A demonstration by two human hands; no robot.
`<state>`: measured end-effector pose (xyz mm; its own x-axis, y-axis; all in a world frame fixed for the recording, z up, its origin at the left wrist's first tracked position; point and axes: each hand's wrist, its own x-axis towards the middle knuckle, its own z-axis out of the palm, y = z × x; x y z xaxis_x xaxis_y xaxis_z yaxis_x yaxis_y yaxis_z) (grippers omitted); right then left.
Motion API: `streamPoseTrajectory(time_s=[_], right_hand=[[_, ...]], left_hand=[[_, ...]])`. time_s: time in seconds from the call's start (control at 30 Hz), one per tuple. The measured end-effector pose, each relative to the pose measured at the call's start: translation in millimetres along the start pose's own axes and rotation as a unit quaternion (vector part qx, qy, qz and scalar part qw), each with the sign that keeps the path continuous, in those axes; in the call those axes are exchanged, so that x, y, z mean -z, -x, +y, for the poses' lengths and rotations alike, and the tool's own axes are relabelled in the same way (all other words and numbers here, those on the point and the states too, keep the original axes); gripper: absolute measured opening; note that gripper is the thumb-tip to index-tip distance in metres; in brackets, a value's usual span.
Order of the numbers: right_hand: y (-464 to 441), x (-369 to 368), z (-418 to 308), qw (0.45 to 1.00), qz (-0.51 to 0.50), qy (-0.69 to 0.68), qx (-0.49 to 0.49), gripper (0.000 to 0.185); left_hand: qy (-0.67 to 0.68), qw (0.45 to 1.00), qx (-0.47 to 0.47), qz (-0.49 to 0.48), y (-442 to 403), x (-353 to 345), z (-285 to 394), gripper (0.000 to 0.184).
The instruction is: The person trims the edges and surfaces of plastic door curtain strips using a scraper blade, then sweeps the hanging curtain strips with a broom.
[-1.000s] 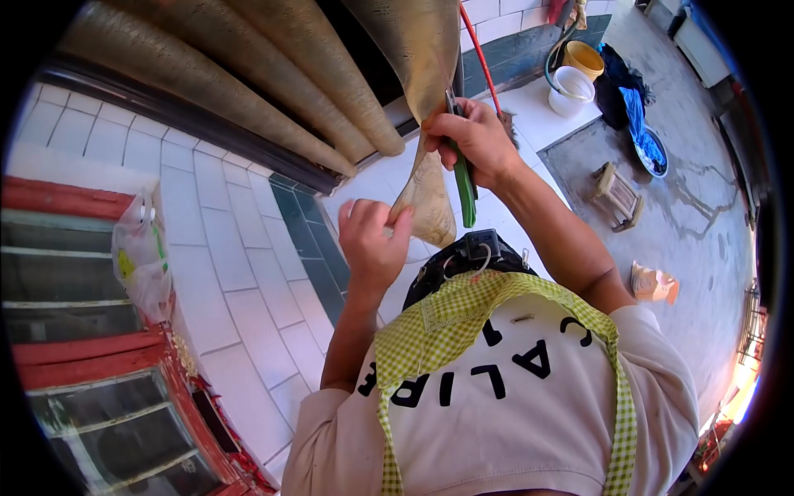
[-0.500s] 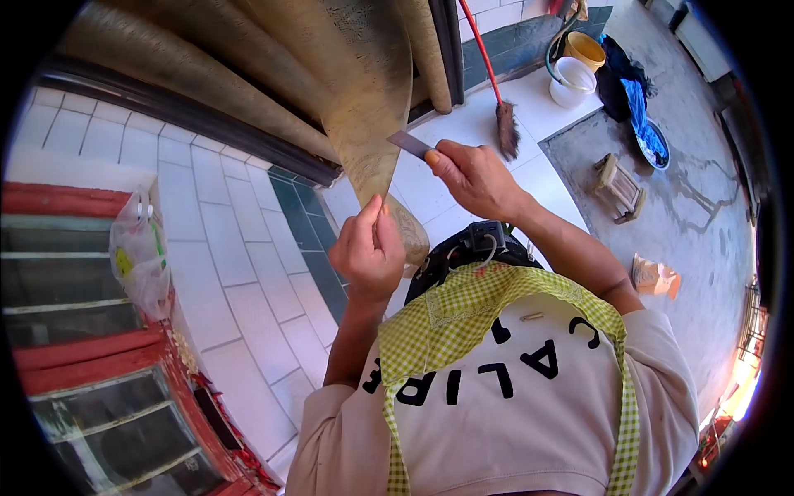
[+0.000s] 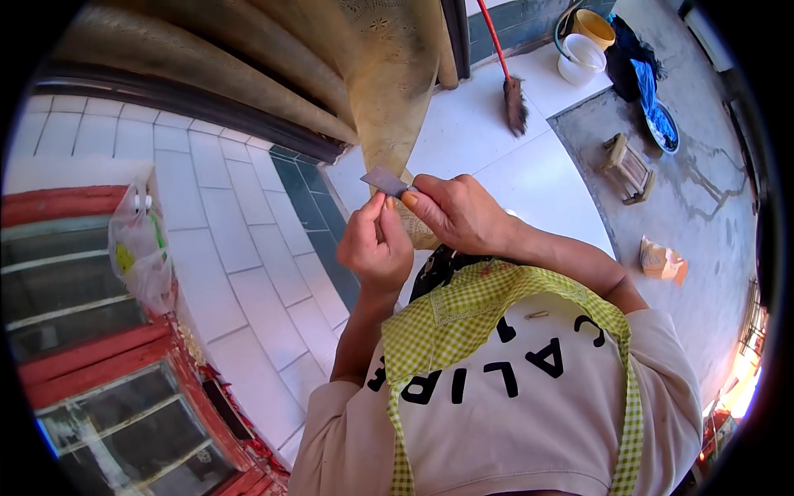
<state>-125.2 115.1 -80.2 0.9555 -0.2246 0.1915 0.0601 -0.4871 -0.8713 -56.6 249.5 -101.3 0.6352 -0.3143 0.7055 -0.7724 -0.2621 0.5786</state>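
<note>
My right hand is closed around a flat metal blade with a slanted end, thumb pressed along it. The blade points up and left, lying across the lower part of a brownish-gold curtain. Just under the blade, my left hand is pinched, thumb against forefinger, at the curtain's gathered edge. The pinched bit itself is mostly hidden by the fingers and blade. More of the curtain hangs behind both hands. Below them is a green checked apron over a beige shirt.
A red-handled broom leans by the tiled wall. Beyond it stand a white bucket, a yellow bucket and a basin with blue cloth. A small stool and a paper bag are at right. A plastic bag hangs at left.
My right hand has moved down and left with the blade, bringing it from beside the curtain to just above my left fingertips. My left hand stays pinched, slightly lower.
</note>
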Motion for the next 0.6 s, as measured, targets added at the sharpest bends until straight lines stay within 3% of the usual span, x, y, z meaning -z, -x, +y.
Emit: streamPoseTrajectory(time_s=[0.07,0.13,0.17,0.23,0.3,0.4,0.6], right_hand=[[-2.5,-1.4,3.5,1.000,0.006,0.004,-0.014,0.032],[-12.3,2.2,14.2,0.993,0.094,0.004,-0.074,0.032],[-13.9,5.3,14.5,0.992,0.069,0.028,-0.097,0.032],[-7.4,-6.9,16.0,0.994,0.080,0.026,-0.070,0.031],[1.4,-20.3,11.3,0.995,0.093,0.031,-0.036,0.030],[10.3,-25.0,-1.1,0.996,0.061,0.041,-0.058,0.029],[9.0,-13.4,0.3,0.985,0.122,0.084,-0.083,0.031]], left_hand=[[0.000,1.000,-0.006,-0.007,1.8,2.7,-1.5,0.013],[0.046,0.995,0.077,-0.034,2.8,6.3,5.4,0.010],[0.048,0.995,0.077,-0.040,4.5,5.1,2.0,0.010],[0.112,0.988,0.108,-0.005,6.9,2.2,-6.9,0.015],[0.113,0.988,0.105,-0.018,6.9,5.4,-6.9,0.017],[0.113,0.989,0.084,-0.034,11.2,13.0,-9.4,0.018],[0.115,0.992,0.017,-0.048,14.9,23.5,-19.9,0.015]])
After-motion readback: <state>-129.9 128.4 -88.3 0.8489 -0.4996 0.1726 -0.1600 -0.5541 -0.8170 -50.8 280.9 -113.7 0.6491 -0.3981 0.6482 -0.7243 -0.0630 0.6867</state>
